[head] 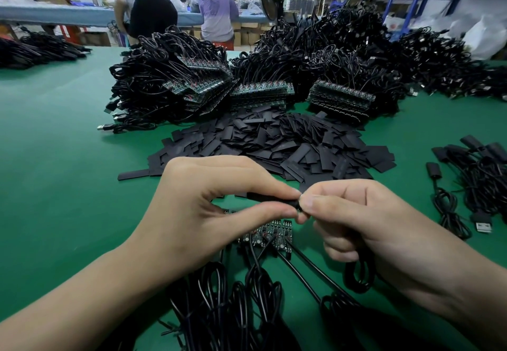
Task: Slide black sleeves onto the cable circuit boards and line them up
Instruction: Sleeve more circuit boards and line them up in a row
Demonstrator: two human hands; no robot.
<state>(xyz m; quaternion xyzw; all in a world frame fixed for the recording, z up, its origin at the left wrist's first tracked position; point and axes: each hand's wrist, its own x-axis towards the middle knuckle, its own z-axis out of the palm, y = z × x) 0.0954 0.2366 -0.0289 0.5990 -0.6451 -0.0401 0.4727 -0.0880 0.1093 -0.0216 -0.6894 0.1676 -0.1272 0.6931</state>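
Observation:
My left hand [208,208] pinches a black sleeve [270,199] between thumb and forefinger above the green table. My right hand [354,219] pinches the sleeve's right end, and a black cable [359,273] loops down under its curled fingers. The board inside the sleeve is hidden. Below my hands several bare circuit boards [270,234] lie side by side, their cables [247,295] running toward me. A heap of loose black sleeves [274,142] lies just beyond my hands.
Big piles of cabled boards [192,81] [340,98] stand behind the sleeve heap. A few sleeved cables with USB plugs [472,186] lie at the right. Bare green table [55,144] stretches to the left. Two people stand at a far bench.

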